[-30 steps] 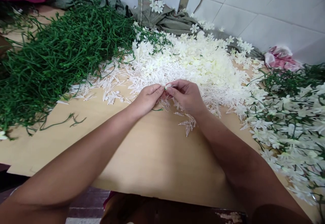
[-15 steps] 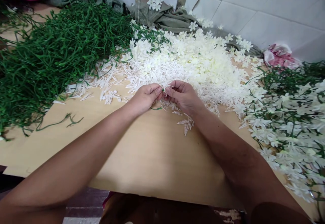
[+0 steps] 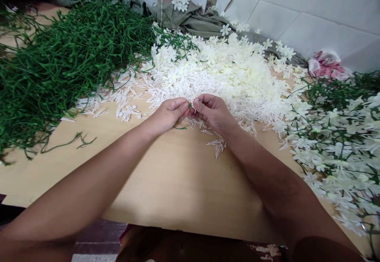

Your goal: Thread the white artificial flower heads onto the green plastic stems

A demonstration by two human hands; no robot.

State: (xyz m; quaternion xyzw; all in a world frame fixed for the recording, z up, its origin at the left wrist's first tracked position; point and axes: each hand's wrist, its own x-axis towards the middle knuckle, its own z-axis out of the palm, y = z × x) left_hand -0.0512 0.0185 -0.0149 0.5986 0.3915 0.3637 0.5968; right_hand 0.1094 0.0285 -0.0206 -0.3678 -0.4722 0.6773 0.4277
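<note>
Over the middle of the table, my left hand [image 3: 172,113] pinches a green plastic flower stem [image 3: 180,128], whose end pokes out below the fingers. Its green tip shows between my two hands. My right hand [image 3: 214,112] is closed in a pinch against that tip; a small white piece seems to be at its fingertips, mostly hidden. Just beyond both hands lies a heap of thin white sticks [image 3: 196,84], and behind it a pile of white artificial flower heads [image 3: 231,62].
A large heap of green stems [image 3: 74,60] covers the left side. Assembled white flowers on stems [image 3: 335,151] lie at the right. Grey sacking [image 3: 202,24] runs along the tiled wall [image 3: 320,20]. A pink and white cloth bundle [image 3: 328,66] rests at the back right.
Both hands stay almost in place, fingertips together. The stem end below my left hand has shifted slightly left and down.
</note>
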